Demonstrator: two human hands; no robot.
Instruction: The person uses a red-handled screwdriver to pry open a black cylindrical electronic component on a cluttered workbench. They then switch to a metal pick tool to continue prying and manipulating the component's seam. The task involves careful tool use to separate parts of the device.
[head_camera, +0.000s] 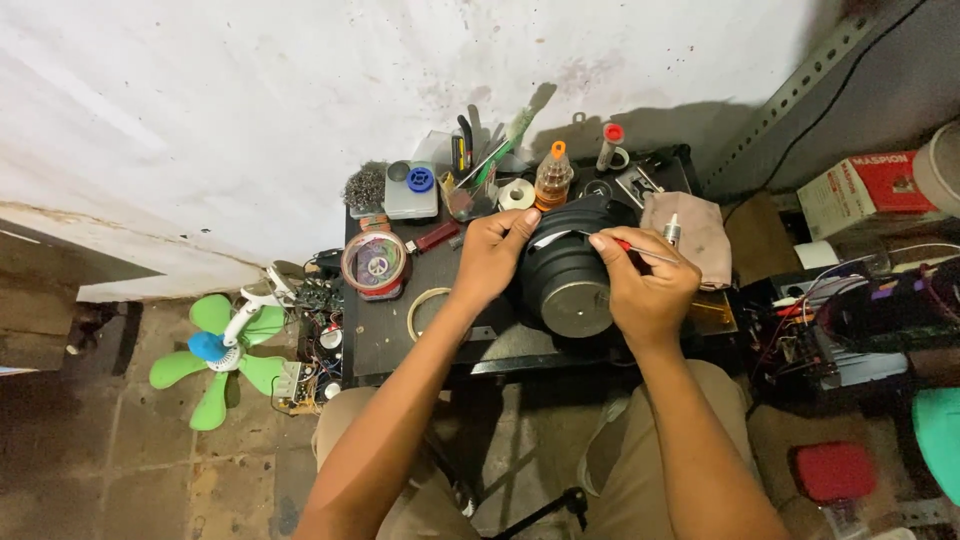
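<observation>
The black, round speaker with its bare metal magnet plate (572, 278) lies on its side on the small dark counter (385, 335), magnet end facing the person. The left hand (493, 255) has its grip closed over the speaker's upper left rim, steadying it. The right hand (645, 280) has its grip closed on a thin red-handled metal tool (645, 252), whose tip reaches across to the speaker's top edge beside a pale strip there. The work in hand looks like probing or prying at that rim; carrying on would call for a firm left-hand hold and small, controlled pressure from the tool so that it does not slip. Just behind stand an orange-capped amber bottle (552, 177) and a beige folded cloth (690, 232); a green plastic fan blade (215, 360) lies on the floor to the left.
</observation>
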